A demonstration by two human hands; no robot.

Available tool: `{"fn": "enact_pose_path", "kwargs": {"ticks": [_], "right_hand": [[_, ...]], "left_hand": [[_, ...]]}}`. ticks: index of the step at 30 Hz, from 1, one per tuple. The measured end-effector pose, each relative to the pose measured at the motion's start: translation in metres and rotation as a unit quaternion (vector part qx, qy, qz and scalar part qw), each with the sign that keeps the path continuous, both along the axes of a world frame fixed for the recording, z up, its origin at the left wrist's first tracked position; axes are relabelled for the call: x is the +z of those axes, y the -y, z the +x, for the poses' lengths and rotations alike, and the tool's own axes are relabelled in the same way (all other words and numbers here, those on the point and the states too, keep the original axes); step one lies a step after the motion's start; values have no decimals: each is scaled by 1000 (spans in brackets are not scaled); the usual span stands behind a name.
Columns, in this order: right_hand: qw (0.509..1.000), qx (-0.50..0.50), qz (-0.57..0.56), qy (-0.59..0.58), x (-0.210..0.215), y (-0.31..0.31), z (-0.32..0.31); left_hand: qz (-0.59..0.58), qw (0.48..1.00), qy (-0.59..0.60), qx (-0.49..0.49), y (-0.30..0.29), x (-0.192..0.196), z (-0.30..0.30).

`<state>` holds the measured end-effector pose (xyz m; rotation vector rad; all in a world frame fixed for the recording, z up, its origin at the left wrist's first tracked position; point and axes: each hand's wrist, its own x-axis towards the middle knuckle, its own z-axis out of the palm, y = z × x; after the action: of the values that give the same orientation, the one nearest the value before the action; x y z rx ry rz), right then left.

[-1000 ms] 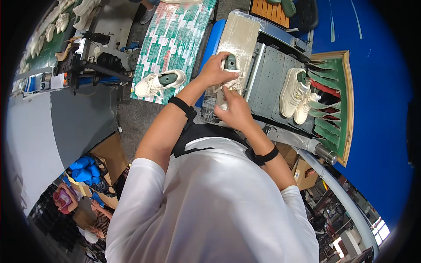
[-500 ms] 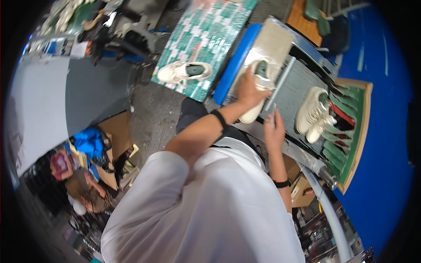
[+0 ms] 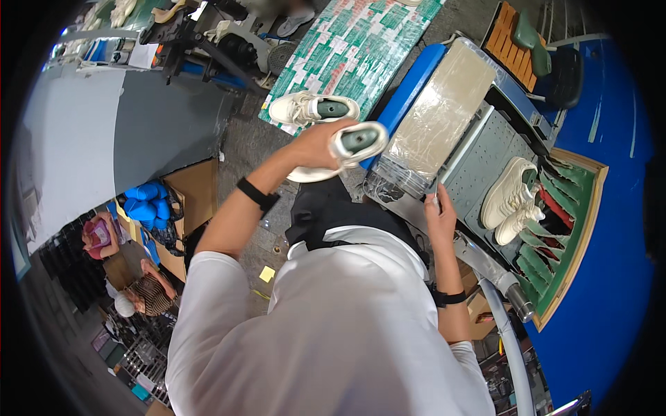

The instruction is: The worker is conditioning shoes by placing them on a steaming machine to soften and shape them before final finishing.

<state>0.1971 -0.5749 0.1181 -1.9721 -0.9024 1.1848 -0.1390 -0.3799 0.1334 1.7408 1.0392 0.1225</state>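
My left hand (image 3: 320, 145) is closed around a cream sneaker (image 3: 309, 175) with a green shoe last (image 3: 359, 141) inside it. The sneaker hangs in the air between the patterned board and my legs, its opening facing up. My right hand (image 3: 442, 216) is closed on a slim, pale pen-like tool (image 3: 436, 195) by the near edge of the conveyor; its tip is too small to make out. A second cream sneaker (image 3: 295, 109), also with a green last, lies on the green-and-white taped board (image 3: 347, 62). Two more cream sneakers (image 3: 505, 197) rest together on the grey conveyor belt (image 3: 475, 166).
A plastic-wrapped beige pad (image 3: 444, 104) with a blue side stands left of the conveyor. Green flaps (image 3: 544, 260) hang at a wood-framed opening on the right. A grey-white panel (image 3: 166, 125) is at left. Two people work among cartons at lower left.
My left hand has lifted the sneaker off the wrapped pad and carried it left, toward the patterned board. My right hand stays beside the conveyor with the pen-like tool.
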Motion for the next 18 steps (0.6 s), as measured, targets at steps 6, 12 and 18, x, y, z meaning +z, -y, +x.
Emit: {"fn": "enact_pose_path", "kwargs": {"ticks": [6,12,18], "right_hand": [[998,58,-2,-4,-1,-14,0],[999,49,4,6,-5,-6,8],[999,40,-2,23,-14,33,11]], "left_hand": [[156,977,-102,-104,1,-61,-76],[251,952,-128,117,38,-70,-78],[333,915,-155,169,42,0,48]]}}
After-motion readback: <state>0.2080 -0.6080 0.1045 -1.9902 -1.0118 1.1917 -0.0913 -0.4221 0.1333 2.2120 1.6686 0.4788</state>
